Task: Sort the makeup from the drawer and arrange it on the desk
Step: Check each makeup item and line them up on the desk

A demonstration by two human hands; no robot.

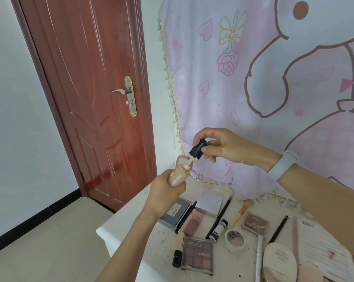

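Looking near first, I see the brown eyeshadow palette with a clear lid [197, 255] on the white desk [119, 226]. Above it, up in the air, my left hand [163, 195] grips the small shiny beige plastic bottle [177, 176] round its body. It looks light and slippery, so the middle seems the best hold. Just past it, my right hand [223, 146] pinches the black cap [198, 148]. The wand tip is too blurry to make out, and the drawer is out of sight.
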